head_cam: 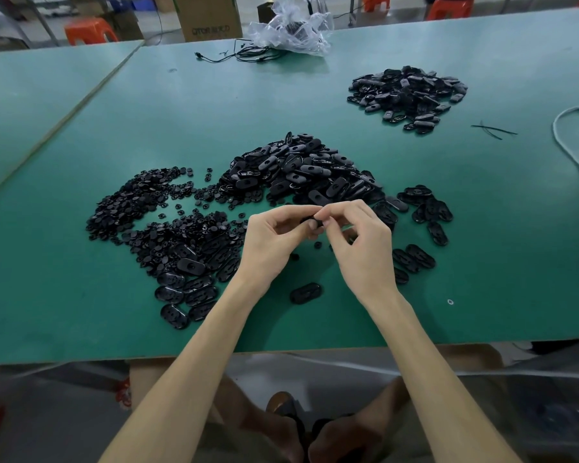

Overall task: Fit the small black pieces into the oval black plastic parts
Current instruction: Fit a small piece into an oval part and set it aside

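Note:
My left hand (276, 240) and my right hand (361, 242) meet above the green table (448, 262), fingertips together. Between them they pinch an oval black plastic part (311, 221), mostly hidden by the fingers. Whether a small piece is in it I cannot tell. A heap of small round black pieces (147, 208) lies to the left. A big pile of oval parts (301, 172) sits just beyond my hands. One oval part (305, 293) lies alone between my wrists.
A second pile of oval parts (408, 95) lies at the far right. More ovals are scattered right of my hands (428, 208) and near my left forearm (184, 289). A crumpled plastic bag (295, 28) and black cables (244, 55) lie at the far edge; a white cord (562, 142) runs along the right.

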